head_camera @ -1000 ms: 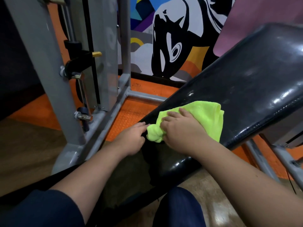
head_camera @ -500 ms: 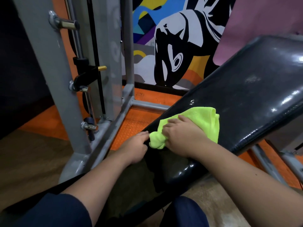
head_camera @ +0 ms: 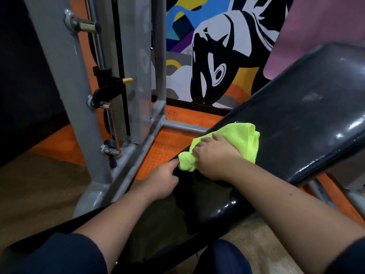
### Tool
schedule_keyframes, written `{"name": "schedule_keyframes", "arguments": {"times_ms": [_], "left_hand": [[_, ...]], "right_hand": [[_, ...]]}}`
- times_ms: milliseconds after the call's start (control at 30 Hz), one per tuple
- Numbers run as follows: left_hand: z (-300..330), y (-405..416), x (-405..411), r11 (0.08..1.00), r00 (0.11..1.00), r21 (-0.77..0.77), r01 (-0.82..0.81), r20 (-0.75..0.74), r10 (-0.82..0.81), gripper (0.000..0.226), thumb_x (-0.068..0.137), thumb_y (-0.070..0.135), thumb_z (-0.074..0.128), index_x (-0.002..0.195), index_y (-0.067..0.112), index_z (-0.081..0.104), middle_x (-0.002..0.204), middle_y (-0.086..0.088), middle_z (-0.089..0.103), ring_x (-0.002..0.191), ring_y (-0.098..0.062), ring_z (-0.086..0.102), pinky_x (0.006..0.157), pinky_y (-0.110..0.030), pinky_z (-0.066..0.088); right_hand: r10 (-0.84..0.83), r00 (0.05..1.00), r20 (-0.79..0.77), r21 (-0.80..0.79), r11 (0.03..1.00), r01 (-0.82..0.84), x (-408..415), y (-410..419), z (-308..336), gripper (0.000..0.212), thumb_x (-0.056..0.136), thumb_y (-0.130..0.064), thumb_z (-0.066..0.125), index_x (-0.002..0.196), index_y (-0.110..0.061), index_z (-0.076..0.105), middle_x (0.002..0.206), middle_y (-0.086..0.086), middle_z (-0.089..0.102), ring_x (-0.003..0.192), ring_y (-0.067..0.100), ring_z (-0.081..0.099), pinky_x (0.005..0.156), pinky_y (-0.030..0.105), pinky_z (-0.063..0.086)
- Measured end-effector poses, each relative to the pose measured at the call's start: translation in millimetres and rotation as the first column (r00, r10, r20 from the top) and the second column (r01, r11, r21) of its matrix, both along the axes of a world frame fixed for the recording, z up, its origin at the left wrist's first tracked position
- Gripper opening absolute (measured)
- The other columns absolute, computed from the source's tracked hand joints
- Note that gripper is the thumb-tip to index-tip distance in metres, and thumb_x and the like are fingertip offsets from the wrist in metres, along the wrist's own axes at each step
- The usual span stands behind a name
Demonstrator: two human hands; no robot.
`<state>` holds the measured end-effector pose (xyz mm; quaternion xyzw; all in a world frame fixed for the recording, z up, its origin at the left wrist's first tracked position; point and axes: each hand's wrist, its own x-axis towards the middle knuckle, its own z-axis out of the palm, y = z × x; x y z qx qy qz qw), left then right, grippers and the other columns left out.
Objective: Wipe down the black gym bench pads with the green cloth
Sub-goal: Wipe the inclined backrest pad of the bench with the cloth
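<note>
— Pressing down on the green cloth (head_camera: 233, 143), the right hand (head_camera: 215, 157) has its fingers bent over the bunched near end, so it grips the cloth against the inclined black pad (head_camera: 308, 123). See the left?

— The left hand (head_camera: 164, 182) sits just beside it at the pad's lower edge, fingers curled over the dark rim, steadying rather than wiping. No cloth in it.

— What could go wrong?

— The cloth lies close to the pad's left edge. A stroke that drifts that way could carry it off the vinyl, or snag the loose tail where the left fingers are. Also, the glossy surface looks slick, so a bunched cloth may skate and leave patches untouched; dull smudges show higher up the pad.

— And around them?

— This slanted worktop rises to the right. A grey steel rack (head_camera: 65, 99) with chrome pegs stands to the left on orange rubber flooring (head_camera: 167, 143). Behind it, a painted mural (head_camera: 217, 56) covers the wall.
</note>
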<state>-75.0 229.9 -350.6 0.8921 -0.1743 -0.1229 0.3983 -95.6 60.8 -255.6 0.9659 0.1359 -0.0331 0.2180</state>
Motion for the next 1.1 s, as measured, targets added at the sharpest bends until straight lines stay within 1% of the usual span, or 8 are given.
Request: {"name": "schedule_keyframes", "arguments": {"times_ms": [233, 367, 467, 600, 700, 867, 967, 1100], "left_hand": [[-3, 1, 0, 1.0, 1.0, -0.026, 0.0, -0.025, 0.0, 0.084, 0.07, 0.019, 0.047, 0.143, 0.055, 0.026, 0.124, 0.006, 0.063, 0.104, -0.022, 0.063, 0.085, -0.039, 0.055], [-5, 2, -3, 0.999, 0.999, -0.012, 0.043, -0.019, -0.043, 0.089, 0.079, 0.013, 0.051, 0.156, 0.037, 0.014, 0.155, 0.015, 0.038, 0.131, -0.015, 0.049, 0.1, -0.032, 0.048], [-7, 0, -2, 0.999, 0.999, 0.008, 0.038, -0.006, -0.038, 0.082, 0.081, 0.012, 0.053, 0.153, 0.031, 0.019, 0.159, 0.012, 0.033, 0.136, -0.013, 0.043, 0.102, -0.029, 0.044], [-13, 0, -2, 0.998, 0.999, 0.052, 0.041, 0.011, -0.042, 0.074, 0.081, 0.015, 0.056, 0.147, 0.034, 0.029, 0.147, 0.005, 0.048, 0.126, -0.017, 0.052, 0.097, -0.032, 0.047], [-15, -1, -1, 0.995, 0.996, 0.053, 0.082, 0.02, -0.084, 0.079, 0.081, 0.015, 0.056, 0.153, 0.031, 0.027, 0.161, 0.01, 0.029, 0.143, -0.012, 0.034, 0.113, -0.034, 0.037], [-11, 2, -1, 0.994, 0.995, 0.048, 0.1, 0.025, -0.101, 0.082, 0.083, 0.008, 0.054, 0.155, 0.03, 0.024, 0.161, 0.014, 0.026, 0.146, -0.008, 0.027, 0.116, -0.031, 0.033], [-13, 2, -3, 0.992, 0.993, 0.046, 0.116, 0.027, -0.117, 0.082, 0.08, 0.003, 0.051, 0.154, 0.029, 0.026, 0.163, 0.015, 0.019, 0.148, -0.006, 0.02, 0.118, -0.034, 0.031], [-12, 3, -1, 0.989, 0.99, 0.06, 0.135, 0.042, -0.137, 0.083, 0.079, 0.0, 0.05, 0.154, 0.027, 0.027, 0.165, 0.015, 0.014, 0.149, -0.006, 0.017, 0.119, -0.034, 0.03]], "right_hand": [[-0.031, 0.999, 0.019, -0.001, 1.0, 0.031, 19, 3, 1, 0.038, 0.096, -0.033, 0.042, 0.129, -0.021, 0.057, 0.134, 0.005, 0.059, 0.132, 0.026, 0.046, 0.119, 0.051, 0.02], [-0.069, 0.997, 0.043, 0.029, 0.997, 0.068, 27, -6, 6, 0.035, 0.096, -0.033, 0.04, 0.123, -0.021, 0.059, 0.131, 0.004, 0.061, 0.128, 0.025, 0.049, 0.118, 0.048, 0.022], [-0.072, 0.995, 0.073, 0.006, 0.997, 0.071, 37, 3, 1, 0.041, 0.096, -0.033, 0.04, 0.13, -0.019, 0.057, 0.135, 0.006, 0.059, 0.129, 0.028, 0.048, 0.117, 0.052, 0.024], [-0.061, 0.996, 0.059, -0.002, 0.998, 0.061, 40, -6, 0, 0.038, 0.095, -0.033, 0.04, 0.125, -0.02, 0.059, 0.13, 0.004, 0.062, 0.124, 0.026, 0.051, 0.114, 0.048, 0.029], [-0.118, 0.99, 0.082, 0.002, 0.993, 0.118, 50, 4, 5, 0.036, 0.095, -0.029, 0.04, 0.123, -0.018, 0.058, 0.125, 0.008, 0.063, 0.118, 0.03, 0.054, 0.109, 0.048, 0.034], [-0.101, 0.993, 0.063, -0.015, 0.995, 0.103, 56, 6, -1, 0.033, 0.095, -0.032, 0.04, 0.119, -0.019, 0.059, 0.122, 0.008, 0.064, 0.113, 0.029, 0.055, 0.102, 0.047, 0.038], [-0.18, 0.981, 0.067, 0.001, 0.984, 0.18, 65, 10, 1, 0.029, 0.095, -0.031, 0.04, 0.113, -0.019, 0.059, 0.119, 0.008, 0.065, 0.112, 0.03, 0.054, 0.101, 0.047, 0.037], [-0.195, 0.981, 0.001, -0.033, 0.98, 0.195, 75, 17, -3, 0.035, 0.096, -0.032, 0.04, 0.122, -0.019, 0.058, 0.122, 0.009, 0.064, 0.115, 0.031, 0.053, 0.102, 0.049, 0.034]]}}
